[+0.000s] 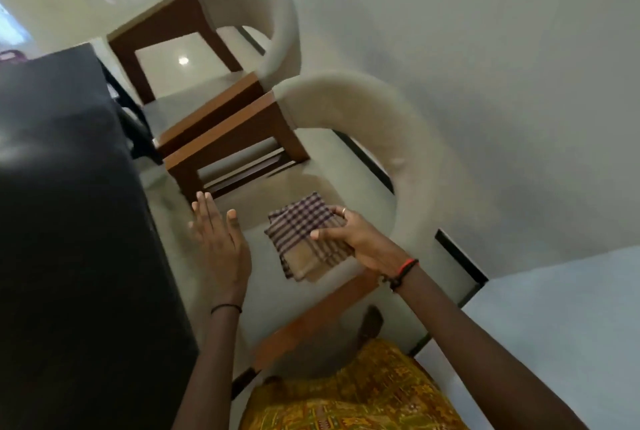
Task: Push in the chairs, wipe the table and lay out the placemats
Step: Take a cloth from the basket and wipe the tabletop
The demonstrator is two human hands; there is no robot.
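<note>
The dark table (pixel 69 187) runs off the left edge; the far chair (pixel 273 24) is blurred.

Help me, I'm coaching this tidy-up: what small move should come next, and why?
Probably set the open left hand on the near chair and push it toward the dark table: its seat lies exposed, and the right hand grips the folded checked cloth.

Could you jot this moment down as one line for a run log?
right hand: holds folded checked cloth above near chair | left hand: open, empty, beside dark table | far chair: beyond it
</note>
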